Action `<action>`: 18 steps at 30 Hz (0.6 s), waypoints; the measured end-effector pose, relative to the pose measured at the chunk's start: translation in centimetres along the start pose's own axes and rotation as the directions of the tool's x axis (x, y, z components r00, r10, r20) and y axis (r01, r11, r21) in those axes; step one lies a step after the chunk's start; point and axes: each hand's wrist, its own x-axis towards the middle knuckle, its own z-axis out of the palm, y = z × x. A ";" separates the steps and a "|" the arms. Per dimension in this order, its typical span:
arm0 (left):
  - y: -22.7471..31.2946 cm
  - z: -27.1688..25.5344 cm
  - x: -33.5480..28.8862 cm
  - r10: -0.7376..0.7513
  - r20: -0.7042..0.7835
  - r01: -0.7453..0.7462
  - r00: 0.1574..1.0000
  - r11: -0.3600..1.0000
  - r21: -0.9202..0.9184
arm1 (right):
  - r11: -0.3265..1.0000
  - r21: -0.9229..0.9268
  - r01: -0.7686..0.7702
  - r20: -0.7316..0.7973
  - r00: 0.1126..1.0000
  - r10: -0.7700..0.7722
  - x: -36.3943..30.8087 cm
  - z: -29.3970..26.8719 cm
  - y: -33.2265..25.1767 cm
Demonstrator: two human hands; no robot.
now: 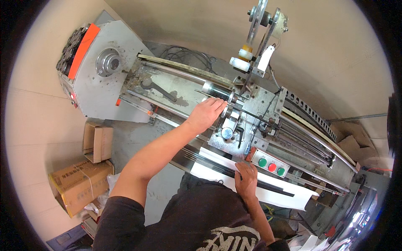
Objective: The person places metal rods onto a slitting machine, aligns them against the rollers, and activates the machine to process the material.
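Observation:
My left hand (207, 113) reaches over the machine bed to the rollers. Its fingers are pressed together on a thin dark rod (253, 114), which passes between the metal rollers and runs on to the right; the fingertips' exact grip is partly hidden. Just beyond the knuckles lies a shiny steel roller (217, 90). Nearer to me, my right hand (247, 179) rests over several loose black rods (217, 165) on a white sheet (284, 202). Its fingers are slightly bent, with the thumb apart, and they seem to hold nothing. Beside it sits a control box (270, 164) with green and red buttons.
A wrench (158, 90) lies on the machine bed to the left. At the far left stands a grey machine housing (113, 71) with a round hub. A pulley arm (264, 42) rises behind the rollers. Cardboard boxes (79, 186) stand on the floor at left.

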 end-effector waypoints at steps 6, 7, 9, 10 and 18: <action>0.0 -1.7 0.0 0.010 0.010 -0.010 1.000 1.000 0.025 | 0.997 0.074 -0.011 0.009 1.000 0.011 -0.8 -0.2 -1.3; 0.0 -1.7 0.0 0.005 0.006 -0.005 1.000 1.000 0.019 | 0.997 0.080 -0.005 0.009 1.000 0.005 -0.7 -0.1 -1.7; 0.2 -2.4 0.1 0.049 -0.097 -0.044 0.994 0.998 0.052 | 0.995 0.095 0.008 0.006 1.000 -0.009 -0.8 0.3 -2.4; 0.3 -2.7 0.0 0.026 -0.061 -0.025 0.998 0.999 0.023 | 0.994 0.102 0.038 -0.015 0.999 -0.037 -0.9 1.1 -2.4; 1.1 -5.2 0.0 0.110 -0.129 -0.097 0.985 0.990 0.104 | 0.994 0.101 0.050 -0.132 0.991 -0.036 -0.7 5.3 -6.9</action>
